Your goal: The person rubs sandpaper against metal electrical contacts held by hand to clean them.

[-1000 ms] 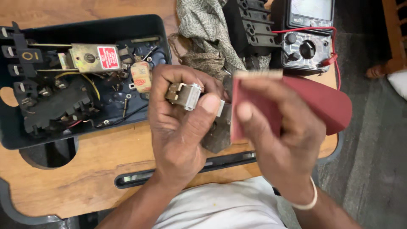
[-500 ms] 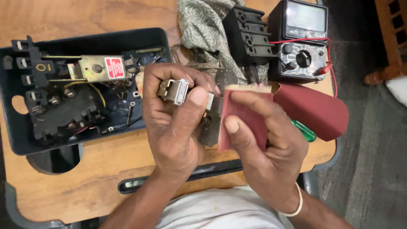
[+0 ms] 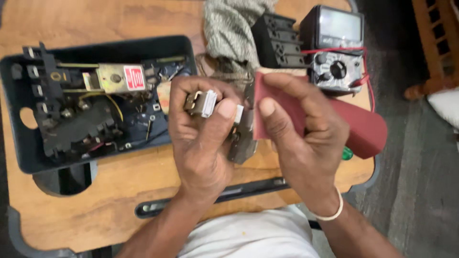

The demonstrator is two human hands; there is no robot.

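My left hand [image 3: 201, 143] grips a small metal electrical part [image 3: 203, 102] with grey plates hanging below it [image 3: 243, 138]. My right hand [image 3: 301, 138] pinches a folded sheet of dark red sandpaper [image 3: 363, 129] and presses its edge against the metal plates. Both hands are held above the middle of a wooden desk [image 3: 114, 200], close together and touching through the part.
A black open box [image 3: 28, 153] with wiring, terminals and a red-labelled component stands at the left. A grey cloth [image 3: 229, 33], a black terminal block [image 3: 277, 40] and a multimeter [image 3: 337, 48] with red leads lie at the back. A green screwdriver handle [image 3: 347, 153] peeks out under the sandpaper.
The view has shifted, so the hands now sit lower and more central. My right hand has slid the sandpaper closer against the metal plates; my left hand keeps its grip.
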